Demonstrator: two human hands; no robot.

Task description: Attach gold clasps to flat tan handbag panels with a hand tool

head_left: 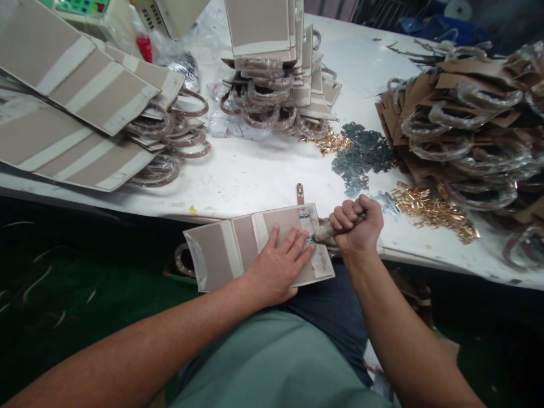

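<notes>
A beige panel [221,245] with pale strips lies across my lap at the table's front edge. My left hand [278,260] rests flat on it, fingers spread. My right hand [359,222] is wrapped round the thick, worn handle of a hand tool [328,232]. Its dark tip meets the panel by a small metal piece [310,238], close to my left fingertips; the exact kind of tool is unclear. Beyond the panel's far edge sticks out a brown strap [300,194] with a metal fitting. A wrapped handle [183,259] shows past the panel's left end.
Similar panels with plastic-wrapped handles are stacked at the left [80,130] and back [261,28]. Brown pieces with wrapped handles [463,113] are heaped at the right. Loose gold fittings [433,212] and dark metal plates [363,153] lie on the white table [255,175].
</notes>
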